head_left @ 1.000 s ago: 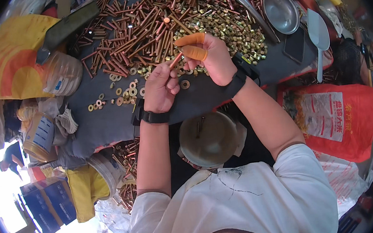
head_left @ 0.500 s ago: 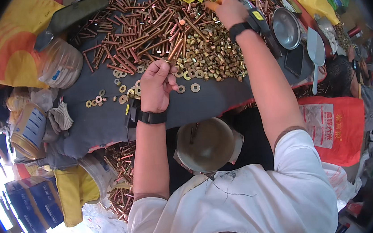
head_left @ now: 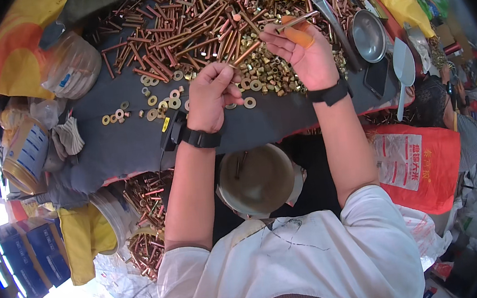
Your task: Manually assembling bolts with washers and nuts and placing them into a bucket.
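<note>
Over the dark cloth, my left hand pinches a copper-coloured bolt between thumb and fingers, its shank pointing up and right. My right hand, palm turned up and with an orange finger cover, is closed on a second bolt with a shiny shank. Beneath and between the hands lies a heap of small brass-coloured nuts and sleeves. A loose pile of long bolts spreads beyond my left hand. Several flat washers lie left of that hand.
A round metal bowl with a couple of bolts inside sits below the table's edge. To the right are a metal dish, a dark phone and a pale scoop. Plastic tubs stand at the left.
My right hand has come back from the far pile toward my left, now turned palm up with a bolt in it. The left hand still holds its bolt, shifted slightly right and away.
</note>
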### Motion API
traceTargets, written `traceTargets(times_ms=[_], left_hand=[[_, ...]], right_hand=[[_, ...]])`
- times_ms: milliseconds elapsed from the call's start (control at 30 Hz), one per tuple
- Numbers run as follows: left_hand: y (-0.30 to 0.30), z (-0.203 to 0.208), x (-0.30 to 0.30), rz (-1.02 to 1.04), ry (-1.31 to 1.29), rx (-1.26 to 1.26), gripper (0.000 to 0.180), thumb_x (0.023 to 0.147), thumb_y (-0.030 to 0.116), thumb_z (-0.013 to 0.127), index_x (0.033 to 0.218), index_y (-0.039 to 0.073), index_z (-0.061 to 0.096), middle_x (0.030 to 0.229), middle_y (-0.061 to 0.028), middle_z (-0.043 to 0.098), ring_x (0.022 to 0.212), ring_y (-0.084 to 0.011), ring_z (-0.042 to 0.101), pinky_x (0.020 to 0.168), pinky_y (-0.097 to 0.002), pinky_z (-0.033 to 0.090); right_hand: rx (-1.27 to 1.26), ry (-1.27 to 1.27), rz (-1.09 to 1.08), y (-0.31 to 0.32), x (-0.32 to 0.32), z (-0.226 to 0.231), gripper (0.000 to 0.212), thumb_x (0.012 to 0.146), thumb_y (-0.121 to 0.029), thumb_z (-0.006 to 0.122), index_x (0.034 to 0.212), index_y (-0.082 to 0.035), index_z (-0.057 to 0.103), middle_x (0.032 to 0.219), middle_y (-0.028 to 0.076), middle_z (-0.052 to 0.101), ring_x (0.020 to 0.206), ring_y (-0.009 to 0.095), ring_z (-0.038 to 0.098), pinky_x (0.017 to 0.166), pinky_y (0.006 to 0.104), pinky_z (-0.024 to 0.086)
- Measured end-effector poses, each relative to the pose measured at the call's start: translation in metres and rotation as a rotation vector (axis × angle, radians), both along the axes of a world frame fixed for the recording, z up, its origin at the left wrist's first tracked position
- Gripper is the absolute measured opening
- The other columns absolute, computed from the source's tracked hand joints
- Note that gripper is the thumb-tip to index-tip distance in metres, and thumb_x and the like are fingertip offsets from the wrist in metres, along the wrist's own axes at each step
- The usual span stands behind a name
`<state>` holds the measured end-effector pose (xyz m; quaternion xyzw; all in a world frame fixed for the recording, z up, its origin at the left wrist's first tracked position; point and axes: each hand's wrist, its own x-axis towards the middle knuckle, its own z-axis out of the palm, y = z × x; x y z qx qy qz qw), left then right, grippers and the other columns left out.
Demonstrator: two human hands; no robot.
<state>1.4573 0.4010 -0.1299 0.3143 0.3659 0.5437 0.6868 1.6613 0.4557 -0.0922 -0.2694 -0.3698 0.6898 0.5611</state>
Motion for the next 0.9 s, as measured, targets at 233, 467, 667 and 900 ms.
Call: traceTargets(times_ms=[233,467,667,900], left_hand=[[-0.004,-0.006,0.005,-0.041,0.046,-0.036,0.014,0.093,0.016,0.051,0.090,0.002,0.054,0.081,-0.0052,0.058,0.059,-0.0075,0.056,0.051,-0.0220,0.054],[-0.003,-0.008,0.007,-0.032,0.065,-0.049,0.013,0.093,0.015,0.051,0.091,0.002,0.053,0.080,-0.0058,0.058,0.060,-0.0081,0.056,0.053,-0.0226,0.054],[-0.005,-0.007,0.015,-0.035,0.011,-0.008,0.017,0.094,0.019,0.048,0.092,0.002,0.051,0.084,-0.0101,0.061,0.060,-0.0112,0.060,0.054,-0.0259,0.056],[-0.007,0.001,0.010,-0.027,-0.015,0.000,0.024,0.095,0.026,0.048,0.097,0.002,0.052,0.086,-0.0107,0.061,0.062,-0.0116,0.060,0.056,-0.0273,0.057]], right_hand=[[0.134,-0.260,-0.016,-0.023,-0.015,0.000,0.023,0.089,-0.012,0.054,0.108,0.000,0.052,0.100,0.016,0.064,0.095,0.024,0.064,0.083,0.0323,0.052],[0.218,-0.478,-0.046,-0.018,-0.011,-0.008,0.024,0.086,-0.012,0.058,0.106,0.000,0.055,0.101,0.014,0.065,0.091,0.017,0.063,0.081,0.0269,0.049],[0.220,-0.771,0.029,-0.025,-0.019,-0.026,0.023,0.082,-0.005,0.061,0.105,-0.002,0.059,0.097,0.006,0.065,0.088,0.012,0.060,0.079,0.0251,0.047],[0.187,-0.508,-0.076,-0.022,-0.009,-0.007,0.021,0.078,-0.007,0.068,0.097,-0.001,0.061,0.078,0.002,0.062,0.061,0.006,0.055,0.055,0.0190,0.044]])
